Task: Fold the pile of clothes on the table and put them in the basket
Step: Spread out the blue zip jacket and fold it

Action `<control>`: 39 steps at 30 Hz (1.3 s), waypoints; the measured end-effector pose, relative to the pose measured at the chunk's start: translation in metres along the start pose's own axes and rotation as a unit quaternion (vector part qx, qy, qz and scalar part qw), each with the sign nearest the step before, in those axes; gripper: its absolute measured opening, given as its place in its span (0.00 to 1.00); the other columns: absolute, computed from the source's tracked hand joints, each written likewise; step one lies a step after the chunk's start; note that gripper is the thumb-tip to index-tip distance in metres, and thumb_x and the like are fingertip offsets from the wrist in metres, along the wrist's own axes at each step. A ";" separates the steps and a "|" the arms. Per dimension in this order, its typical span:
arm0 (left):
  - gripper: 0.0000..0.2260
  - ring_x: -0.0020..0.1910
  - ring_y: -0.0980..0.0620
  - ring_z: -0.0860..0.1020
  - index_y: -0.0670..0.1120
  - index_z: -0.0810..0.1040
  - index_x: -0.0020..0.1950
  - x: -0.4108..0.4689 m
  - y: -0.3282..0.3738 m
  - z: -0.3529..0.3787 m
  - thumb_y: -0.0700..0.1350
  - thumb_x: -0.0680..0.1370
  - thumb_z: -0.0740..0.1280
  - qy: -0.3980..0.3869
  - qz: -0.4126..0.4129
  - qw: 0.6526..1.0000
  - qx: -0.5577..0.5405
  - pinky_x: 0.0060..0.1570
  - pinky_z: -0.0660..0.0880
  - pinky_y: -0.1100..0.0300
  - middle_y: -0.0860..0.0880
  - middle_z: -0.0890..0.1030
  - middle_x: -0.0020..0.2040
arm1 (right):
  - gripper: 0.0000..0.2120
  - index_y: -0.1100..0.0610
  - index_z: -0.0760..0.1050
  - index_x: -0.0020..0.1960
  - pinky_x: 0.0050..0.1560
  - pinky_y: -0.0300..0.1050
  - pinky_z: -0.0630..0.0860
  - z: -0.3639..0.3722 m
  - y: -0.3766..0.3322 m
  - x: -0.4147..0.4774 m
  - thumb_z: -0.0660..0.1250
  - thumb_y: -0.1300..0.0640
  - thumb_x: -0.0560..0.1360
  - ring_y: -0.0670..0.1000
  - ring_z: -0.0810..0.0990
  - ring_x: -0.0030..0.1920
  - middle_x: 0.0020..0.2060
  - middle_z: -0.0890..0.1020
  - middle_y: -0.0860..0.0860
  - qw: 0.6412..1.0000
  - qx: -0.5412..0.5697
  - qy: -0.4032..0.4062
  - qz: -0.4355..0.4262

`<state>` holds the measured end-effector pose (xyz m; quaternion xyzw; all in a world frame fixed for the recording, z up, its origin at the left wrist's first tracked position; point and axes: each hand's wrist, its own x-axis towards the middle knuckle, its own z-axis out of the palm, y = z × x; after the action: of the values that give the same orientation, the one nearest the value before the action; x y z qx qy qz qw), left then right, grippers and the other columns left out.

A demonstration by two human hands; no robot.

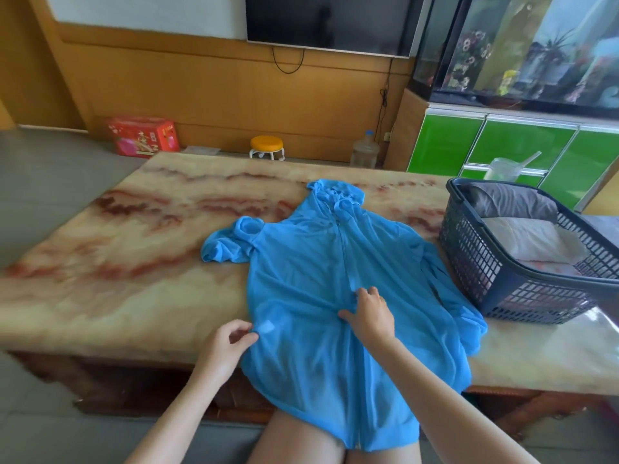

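Lying where, then, is the thin bright-blue hooded zip jacket [301, 279]?

Spread front-up in the middle of the red-veined cream marble-look table [100, 262], hood at the far end, hem spilling over the near edge onto the person's bare legs. Its left sleeve is bunched up beside the shoulder. The right sleeve trails down the right side, close by the basket.

Which basket?

The dark blue-grey plastic lattice basket [485, 272], standing on the right end of the table. Folded grey and pale cloths lie inside it.

And the hands?

The left hand [231, 343] pinches the jacket's left side edge between thumb and curled fingers, close to the table's near edge. The right hand [368, 311] sits on the zip line in the middle of the front, fingers bent down into a pucker of cloth, thumb stretched left. It looks clamped on that fold.

Anything beyond the table?

On the floor by the far wall there is a red printed cardboard box [142, 135] at left, a small round orange-topped stool [267, 147], and a clear plastic water jug [365, 150]. A dark flat screen [330, 21] hangs above. At far right a glass fish tank [522, 45] rests on a green-fronted cabinet [502, 142].
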<state>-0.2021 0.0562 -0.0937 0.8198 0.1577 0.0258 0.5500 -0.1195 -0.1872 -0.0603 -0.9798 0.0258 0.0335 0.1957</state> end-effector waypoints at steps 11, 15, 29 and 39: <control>0.07 0.52 0.47 0.76 0.45 0.72 0.55 0.008 0.015 0.009 0.46 0.80 0.61 0.075 -0.074 0.981 -0.164 0.50 0.71 0.55 0.46 0.78 0.51 | 0.10 0.60 0.74 0.52 0.40 0.45 0.66 -0.012 -0.037 0.059 0.68 0.56 0.74 0.57 0.77 0.48 0.43 0.76 0.52 0.997 0.067 0.031 -0.015; 0.07 0.52 0.51 0.75 0.45 0.74 0.55 0.014 0.016 0.009 0.47 0.79 0.63 0.078 -0.070 0.985 -0.137 0.46 0.69 0.60 0.50 0.78 0.49 | 0.07 0.59 0.69 0.43 0.38 0.45 0.62 -0.007 -0.039 0.087 0.67 0.61 0.73 0.58 0.77 0.46 0.42 0.78 0.54 0.997 0.054 0.041 -0.026; 0.16 0.31 0.56 0.77 0.43 0.80 0.45 -0.008 0.000 -0.013 0.56 0.71 0.72 -0.066 -0.121 0.988 -0.066 0.30 0.68 0.64 0.53 0.81 0.34 | 0.17 0.52 0.77 0.60 0.51 0.44 0.72 -0.017 0.028 0.025 0.69 0.48 0.74 0.49 0.76 0.54 0.57 0.75 0.46 0.992 0.086 0.005 -0.095; 0.09 0.39 0.46 0.75 0.39 0.77 0.48 -0.024 -0.006 -0.005 0.44 0.80 0.62 -0.022 -0.118 0.992 -0.027 0.33 0.70 0.58 0.40 0.79 0.43 | 0.18 0.56 0.73 0.60 0.52 0.47 0.67 -0.010 0.144 -0.067 0.71 0.54 0.72 0.55 0.69 0.55 0.51 0.75 0.51 0.977 0.130 0.144 0.084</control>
<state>-0.2279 0.0559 -0.0941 0.7805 0.2409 -0.0531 0.5744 -0.1946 -0.3215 -0.1012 -0.9348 0.1396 -0.0951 0.3124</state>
